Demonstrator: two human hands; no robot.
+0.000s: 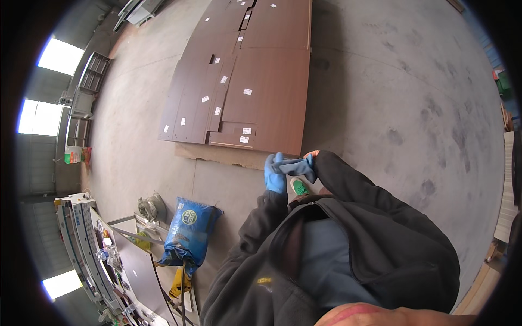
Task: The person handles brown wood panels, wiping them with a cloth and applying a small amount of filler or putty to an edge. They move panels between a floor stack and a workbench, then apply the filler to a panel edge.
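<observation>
- Left hand (pixel 275 175): blue glove on, a couple of fingers pointing up, looks part-curled; touches the fabric, firm hold or not, can't tell.
- Right hand (pixel 312 154): only bare fingertips show past the dark sleeve, at the upper edge of the fabric; how far closed, can't tell.
- Blue-grey fabric piece (pixel 298 168): limp, creased, spans the gap between the two hands, in front of the body; glove or cloth, can't tell.
- Where: just off the near edge of the brown panel stack (pixel 266 81), above the green shoe (pixel 299 186).
- Step in hand, judged: working the fabric piece between both hands.
- To do it well: pinch its edge, not the bunched middle; one hand steadies, the other pulls evenly.
- Ease creases out gradually; a hard yank could slip or stretch it.
- Keep elbows in and fabric clear of panel corners, which could snag.
- Feet: mind the cardboard sheet (pixel 217 156) jutting out below the panels.
</observation>
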